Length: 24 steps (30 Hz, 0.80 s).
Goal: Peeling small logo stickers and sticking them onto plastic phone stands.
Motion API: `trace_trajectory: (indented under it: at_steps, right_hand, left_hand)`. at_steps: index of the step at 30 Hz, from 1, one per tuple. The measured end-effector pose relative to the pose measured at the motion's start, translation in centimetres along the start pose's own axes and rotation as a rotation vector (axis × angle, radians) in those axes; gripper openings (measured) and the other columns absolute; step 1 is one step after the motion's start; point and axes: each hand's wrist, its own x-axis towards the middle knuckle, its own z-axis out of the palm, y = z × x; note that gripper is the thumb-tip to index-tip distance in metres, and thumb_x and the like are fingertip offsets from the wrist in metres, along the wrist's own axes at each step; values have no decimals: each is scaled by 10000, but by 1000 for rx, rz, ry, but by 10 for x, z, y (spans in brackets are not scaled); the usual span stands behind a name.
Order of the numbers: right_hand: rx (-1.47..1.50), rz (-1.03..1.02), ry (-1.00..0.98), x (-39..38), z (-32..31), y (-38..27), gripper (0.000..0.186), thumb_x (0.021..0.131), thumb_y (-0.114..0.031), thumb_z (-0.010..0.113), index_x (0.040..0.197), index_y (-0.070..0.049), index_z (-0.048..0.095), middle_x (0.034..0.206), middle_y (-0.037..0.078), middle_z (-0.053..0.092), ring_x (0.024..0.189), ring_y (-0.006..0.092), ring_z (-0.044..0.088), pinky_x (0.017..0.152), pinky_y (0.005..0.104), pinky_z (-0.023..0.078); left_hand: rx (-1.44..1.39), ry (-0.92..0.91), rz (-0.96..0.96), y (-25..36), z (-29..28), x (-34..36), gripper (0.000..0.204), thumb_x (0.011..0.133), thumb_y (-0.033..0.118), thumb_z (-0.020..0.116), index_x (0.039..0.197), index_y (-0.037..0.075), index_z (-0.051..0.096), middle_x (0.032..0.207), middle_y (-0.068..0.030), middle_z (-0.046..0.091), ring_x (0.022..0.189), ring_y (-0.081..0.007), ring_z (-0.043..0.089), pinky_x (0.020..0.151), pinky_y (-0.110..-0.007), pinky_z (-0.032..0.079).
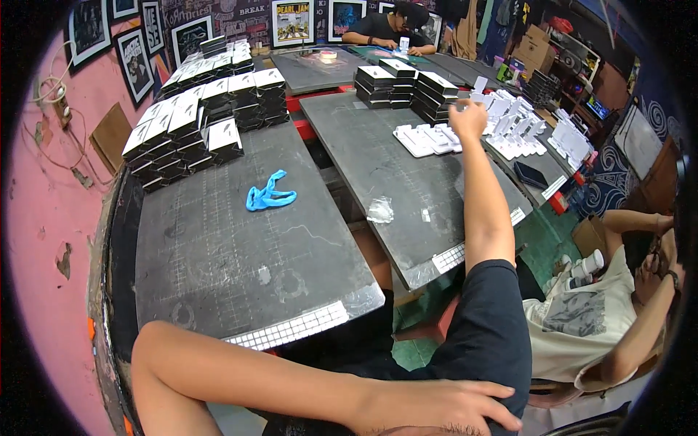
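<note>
My right arm stretches far out over the second table. At its end my right hand (470,118) has its fingers curled among white moulded inserts (425,139). A white insert (478,86) stands up at the fingertips and seems pinched there; the contact is partly hidden. Across the lower edge lies my left forearm. My left hand (443,408) rests on my dark right sleeve, fingers apart, with nothing in it. Just beyond the right hand, more white inserts (512,127) stand in rows. Black boxes with white tops (436,87) are stacked left of the right hand.
A large stack of similar boxes (174,120) fills the near table's far left. A blue stretchy band (270,195) and crumpled clear plastic (380,210) lie on the tables. A gap separates the two tables. One person (396,29) works at the far end; another (596,312) sits at right.
</note>
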Motion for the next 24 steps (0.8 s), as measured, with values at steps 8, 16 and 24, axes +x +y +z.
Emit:
trace_trajectory:
  at_steps: [8, 16, 24]
  right_hand:
    - [-51, 401, -155, 42, 30, 106, 738, 812, -460, 858, 1516, -384, 652, 1652, 272, 374, 1571, 435, 318, 1242, 583, 363]
    - [-76, 324, -302, 86, 83, 183, 943, 838, -547, 851, 1676, -357, 463, 1776, 319, 174, 1665, 481, 125, 1295, 650, 257]
    - [-100, 230, -279, 85, 87, 164, 1022, 875, -543, 787, 1617, 73, 445, 1662, 450, 320, 1585, 560, 307, 1322, 481, 286]
  left_hand:
    - [1061, 203, -680, 80, -100, -120, 312, 965, 245, 790, 1265, 162, 800, 1452, -97, 690, 1379, -332, 630, 1185, -562, 444]
    - [1234, 97, -1147, 67, -110, -142, 1038, 811, 685, 797, 1657, 171, 484, 1762, -230, 328, 1637, -451, 283, 1305, -661, 198]
    - [1242, 110, -1177, 65, -109, -140, 1116, 723, 725, 821, 1643, 175, 509, 1759, -229, 337, 1629, -457, 299, 1300, -678, 197]
